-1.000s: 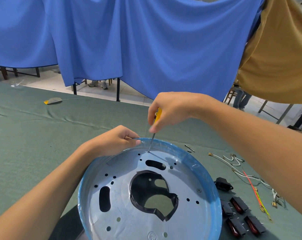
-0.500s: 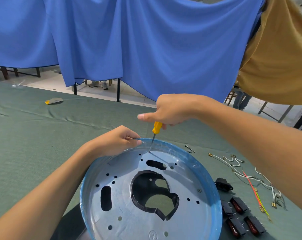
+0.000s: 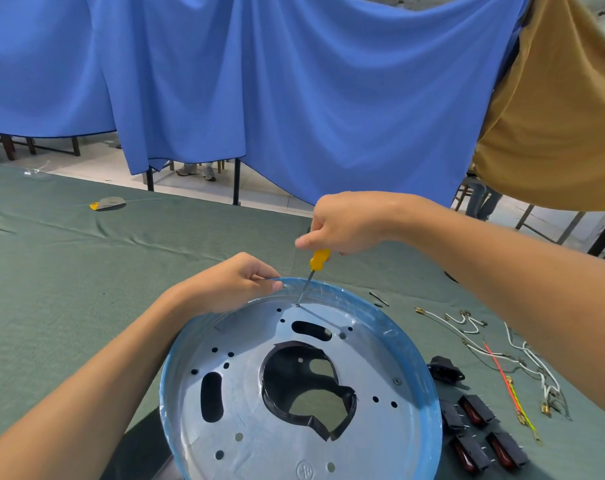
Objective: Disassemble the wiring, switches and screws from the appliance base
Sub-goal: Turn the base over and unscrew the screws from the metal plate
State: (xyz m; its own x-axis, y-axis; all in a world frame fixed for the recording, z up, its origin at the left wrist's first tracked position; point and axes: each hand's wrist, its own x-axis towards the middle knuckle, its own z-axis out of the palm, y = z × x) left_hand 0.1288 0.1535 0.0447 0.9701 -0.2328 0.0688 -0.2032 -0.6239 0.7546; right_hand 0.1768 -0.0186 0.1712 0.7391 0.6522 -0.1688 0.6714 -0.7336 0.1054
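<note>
Two hands engaged. The right hand (image 3: 349,223) has its grip closed round a yellow-handled screwdriver (image 3: 319,258), tip seated in a screw (image 3: 297,304) at centre frame. The left hand (image 3: 231,285) pinches the blue rim of the appliance base (image 3: 245,410), lower centre.

Recommended: square the tilted shaft to the screw, press firmly and brace the rim.

The base is a round, perforated, glossy sheet-metal pan. Black rocker switches (image 3: 478,408) and thin wires (image 3: 523,358) lie lower right on the green cloth tabletop (image 3: 69,289).

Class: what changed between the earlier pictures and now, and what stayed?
The right hand turned its grip on the screwdriver: a finger now points left and more yellow handle shows. Tip stays on the screw; left hand still holds the rim of the base.
</note>
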